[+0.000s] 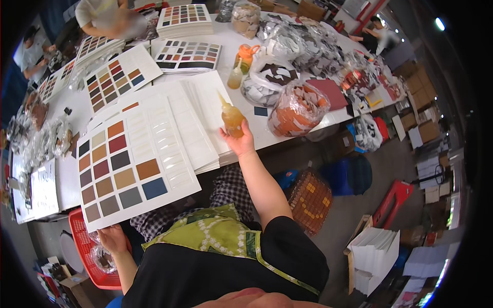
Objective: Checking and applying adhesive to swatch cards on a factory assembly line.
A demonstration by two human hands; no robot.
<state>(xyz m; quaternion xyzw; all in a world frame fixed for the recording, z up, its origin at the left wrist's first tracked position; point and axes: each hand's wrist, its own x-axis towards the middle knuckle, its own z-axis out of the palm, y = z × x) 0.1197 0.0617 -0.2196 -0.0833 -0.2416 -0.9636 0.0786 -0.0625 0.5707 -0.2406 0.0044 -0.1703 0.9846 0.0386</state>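
Observation:
My left hand [113, 239] grips the near edge of a white sample card [186, 186], its fingers partly hidden under it. Rows of coloured swatches in grey, brown, red, orange and blue cover part of the card; glossy strips mark the bare part at its right. In my right hand [241, 141] is a squeeze bottle [233, 122] of amber liquid, held with its thin nozzle pointing up and slightly left. The bottle is above a stack of white cards [205, 92], apart from the card in my left hand.
Beyond lie swatch cards [149, 66], another squeeze bottle [235, 78], an orange-capped bottle [246, 54] and bags of scraps [300, 108]. A red basket [84, 256] stands low at the left. Other people [100, 18] sit across the table. A stool with a beaded cover [309, 201] stands at right.

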